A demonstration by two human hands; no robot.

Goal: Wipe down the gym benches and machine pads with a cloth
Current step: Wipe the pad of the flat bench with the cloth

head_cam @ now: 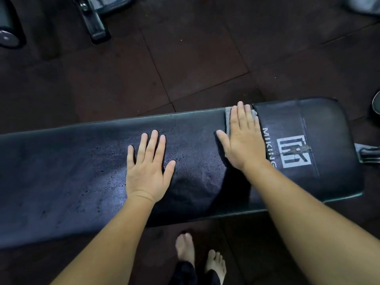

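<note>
Black counter, grey cloth, dark reddish-brown floor

From here the counter's black skin has a fine leathery grain, with a bluish sheen over its middle and small dark speckles scattered across it; the end section is a flatter black and carries a blocky white logo with pale lettering beside it. The cloth is a plain mid grey. The floor is laid in large squares split by thin darker seams, a machine foot on it is dull dark grey, and the trouser legs are black
</note>
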